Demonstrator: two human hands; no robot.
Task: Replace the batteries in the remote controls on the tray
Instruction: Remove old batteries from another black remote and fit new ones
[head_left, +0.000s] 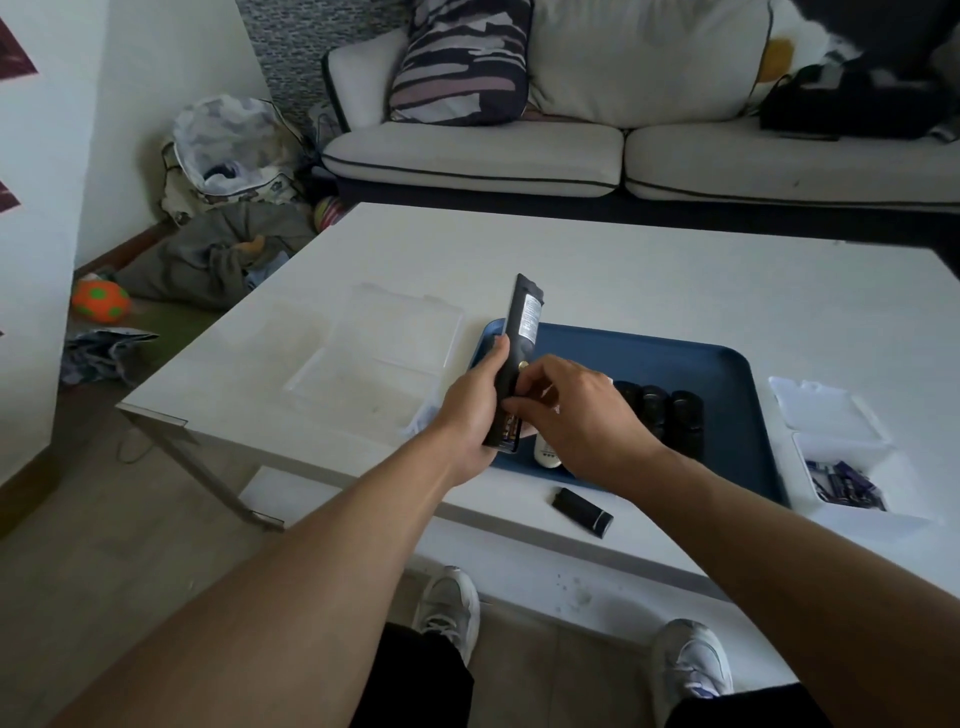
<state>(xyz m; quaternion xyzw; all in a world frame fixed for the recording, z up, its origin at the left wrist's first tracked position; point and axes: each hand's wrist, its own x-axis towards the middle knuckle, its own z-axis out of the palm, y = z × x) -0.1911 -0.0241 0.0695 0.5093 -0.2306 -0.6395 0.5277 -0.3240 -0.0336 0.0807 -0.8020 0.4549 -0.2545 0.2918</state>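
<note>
Both hands work one black remote (523, 332): left hand (475, 410) clamps it back-up, exposing the bay, while right-hand fingers (522, 395) pinch at a battery (508, 430).

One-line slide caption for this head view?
Left hand holds a black remote upright above the blue tray, right hand fingers at its open battery compartment.

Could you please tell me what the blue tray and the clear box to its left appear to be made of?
The blue rounded-corner tray looks like matte moulded plastic: even colour, raised rim, no glare. The clear lidded box seems to be thin, glossy transparent plastic, since the white table shows straight through it.
</note>
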